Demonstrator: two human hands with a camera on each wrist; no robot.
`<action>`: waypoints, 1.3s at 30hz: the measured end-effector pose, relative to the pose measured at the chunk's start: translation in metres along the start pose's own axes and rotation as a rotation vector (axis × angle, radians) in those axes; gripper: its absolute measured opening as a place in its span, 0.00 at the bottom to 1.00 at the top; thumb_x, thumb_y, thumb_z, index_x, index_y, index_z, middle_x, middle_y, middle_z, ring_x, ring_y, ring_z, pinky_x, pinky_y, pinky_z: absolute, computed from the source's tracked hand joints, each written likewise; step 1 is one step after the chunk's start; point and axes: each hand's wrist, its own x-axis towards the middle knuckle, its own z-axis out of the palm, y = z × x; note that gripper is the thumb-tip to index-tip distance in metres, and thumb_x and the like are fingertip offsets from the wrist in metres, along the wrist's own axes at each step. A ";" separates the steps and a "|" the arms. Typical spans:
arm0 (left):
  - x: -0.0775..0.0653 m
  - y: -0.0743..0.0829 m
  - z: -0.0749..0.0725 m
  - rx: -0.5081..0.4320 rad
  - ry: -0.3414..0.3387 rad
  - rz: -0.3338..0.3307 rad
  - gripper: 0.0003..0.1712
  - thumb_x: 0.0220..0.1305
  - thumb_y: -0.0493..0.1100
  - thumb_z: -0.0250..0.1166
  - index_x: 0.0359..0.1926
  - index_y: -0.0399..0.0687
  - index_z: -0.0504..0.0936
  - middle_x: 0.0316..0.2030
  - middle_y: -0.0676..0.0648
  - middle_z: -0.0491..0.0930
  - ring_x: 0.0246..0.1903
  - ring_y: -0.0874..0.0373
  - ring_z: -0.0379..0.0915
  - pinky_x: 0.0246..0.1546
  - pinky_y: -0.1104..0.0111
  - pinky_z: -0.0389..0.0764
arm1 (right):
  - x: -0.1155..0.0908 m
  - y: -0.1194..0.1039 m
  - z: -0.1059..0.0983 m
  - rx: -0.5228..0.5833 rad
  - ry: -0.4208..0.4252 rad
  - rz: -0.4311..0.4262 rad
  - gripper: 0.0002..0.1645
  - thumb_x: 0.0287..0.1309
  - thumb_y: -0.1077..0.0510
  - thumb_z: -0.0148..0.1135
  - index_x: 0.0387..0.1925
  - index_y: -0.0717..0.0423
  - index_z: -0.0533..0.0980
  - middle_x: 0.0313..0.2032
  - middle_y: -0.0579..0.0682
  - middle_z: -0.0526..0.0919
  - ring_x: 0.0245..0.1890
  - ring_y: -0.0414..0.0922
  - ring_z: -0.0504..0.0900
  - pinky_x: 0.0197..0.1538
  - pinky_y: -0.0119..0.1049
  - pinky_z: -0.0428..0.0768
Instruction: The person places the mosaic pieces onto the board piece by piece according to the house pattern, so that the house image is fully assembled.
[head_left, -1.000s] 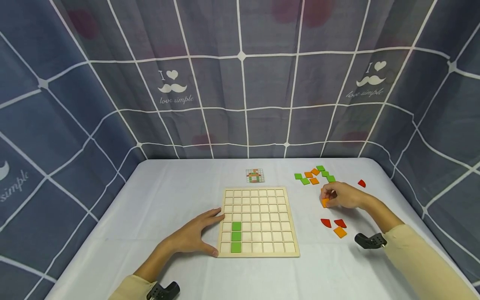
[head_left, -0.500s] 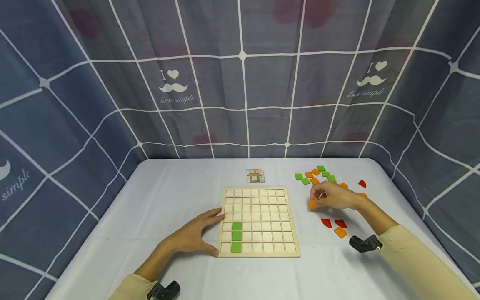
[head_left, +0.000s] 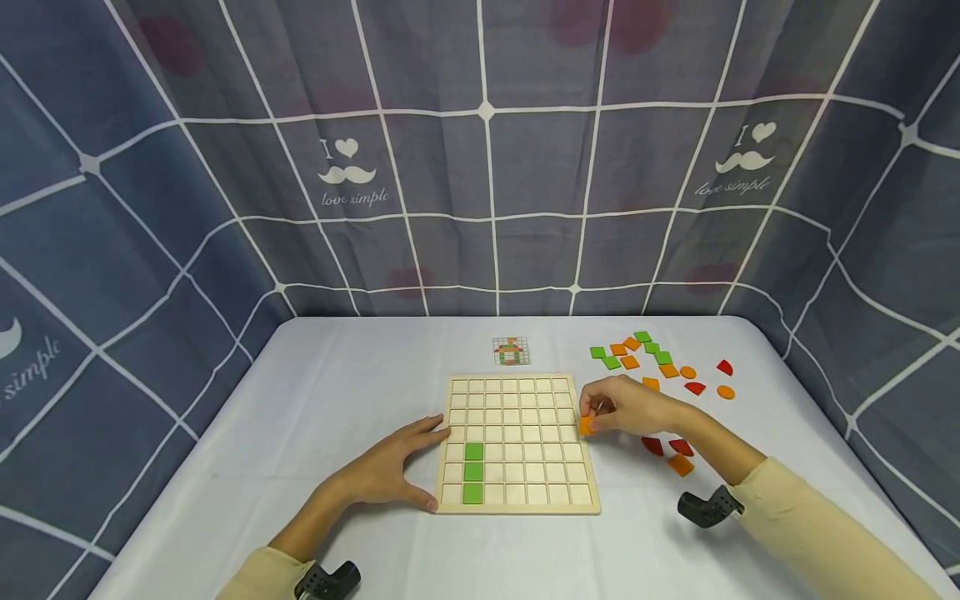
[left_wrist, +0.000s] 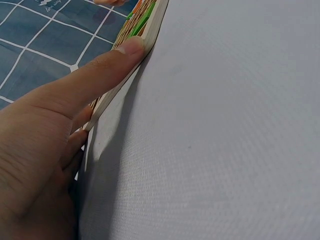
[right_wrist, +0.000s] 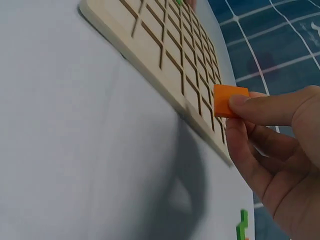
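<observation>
My right hand (head_left: 626,403) pinches an orange square tile (right_wrist: 224,100) between thumb and fingers, at the right edge of the wooden grid board (head_left: 537,509). In the right wrist view the tile overlaps the board's cells. My left hand (head_left: 382,468) rests with spread fingers along the board's left edge, thumb near the front corner; the left wrist view shows the thumb (left_wrist: 131,46) against the rim. A column of green square tiles (head_left: 473,472) fills cells in the second column from the left, at the lower part of the board.
A small pattern card (head_left: 512,351) lies behind the board. Loose green tiles (head_left: 597,352), orange tiles (head_left: 669,371), orange round pieces (head_left: 725,392) and red quarter-round pieces (head_left: 724,367) lie scattered at the right. A checked curtain (head_left: 532,167) surrounds the white table (head_left: 337,358).
My right hand has carried the orange tile leftward from the loose pieces to the board's right edge, uncovering several pieces behind it. The left hand stays in place.
</observation>
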 end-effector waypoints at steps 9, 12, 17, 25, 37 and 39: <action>0.002 0.002 -0.001 -0.001 -0.007 0.009 0.64 0.43 0.68 0.82 0.78 0.50 0.67 0.80 0.47 0.53 0.77 0.40 0.46 0.71 0.39 0.55 | 0.013 -0.021 0.027 0.041 -0.028 -0.077 0.12 0.60 0.68 0.73 0.35 0.48 0.80 0.32 0.40 0.82 0.34 0.41 0.82 0.40 0.34 0.82; 0.003 0.001 -0.001 0.000 -0.011 0.015 0.64 0.44 0.68 0.82 0.78 0.49 0.67 0.80 0.48 0.53 0.77 0.40 0.46 0.72 0.39 0.54 | 0.015 -0.028 0.035 0.059 -0.030 -0.094 0.12 0.59 0.68 0.73 0.34 0.49 0.80 0.31 0.40 0.82 0.33 0.40 0.82 0.40 0.34 0.82; 0.002 0.000 -0.001 0.007 -0.013 0.013 0.64 0.43 0.69 0.82 0.78 0.49 0.66 0.80 0.48 0.53 0.77 0.40 0.46 0.71 0.39 0.54 | 0.021 -0.041 0.052 0.075 -0.049 -0.115 0.12 0.59 0.68 0.73 0.33 0.49 0.80 0.30 0.39 0.83 0.32 0.38 0.81 0.39 0.34 0.82; 0.002 -0.001 -0.002 -0.005 -0.012 0.008 0.64 0.43 0.68 0.82 0.78 0.49 0.66 0.80 0.47 0.53 0.77 0.40 0.46 0.72 0.39 0.54 | 0.037 -0.065 0.079 0.057 -0.043 -0.127 0.14 0.57 0.69 0.74 0.32 0.47 0.80 0.28 0.37 0.82 0.31 0.35 0.79 0.39 0.33 0.81; 0.000 0.001 -0.003 -0.011 -0.016 -0.004 0.63 0.43 0.68 0.82 0.78 0.50 0.67 0.80 0.47 0.53 0.77 0.41 0.46 0.72 0.40 0.54 | 0.050 -0.082 0.110 0.072 -0.020 -0.145 0.12 0.56 0.69 0.75 0.31 0.50 0.82 0.26 0.34 0.81 0.29 0.32 0.78 0.35 0.29 0.80; 0.000 0.001 -0.003 -0.011 -0.013 -0.003 0.63 0.44 0.68 0.82 0.78 0.49 0.67 0.80 0.47 0.53 0.77 0.41 0.46 0.72 0.40 0.54 | 0.051 -0.083 0.113 0.077 -0.006 -0.148 0.12 0.55 0.69 0.76 0.30 0.50 0.83 0.26 0.34 0.82 0.28 0.32 0.79 0.35 0.29 0.81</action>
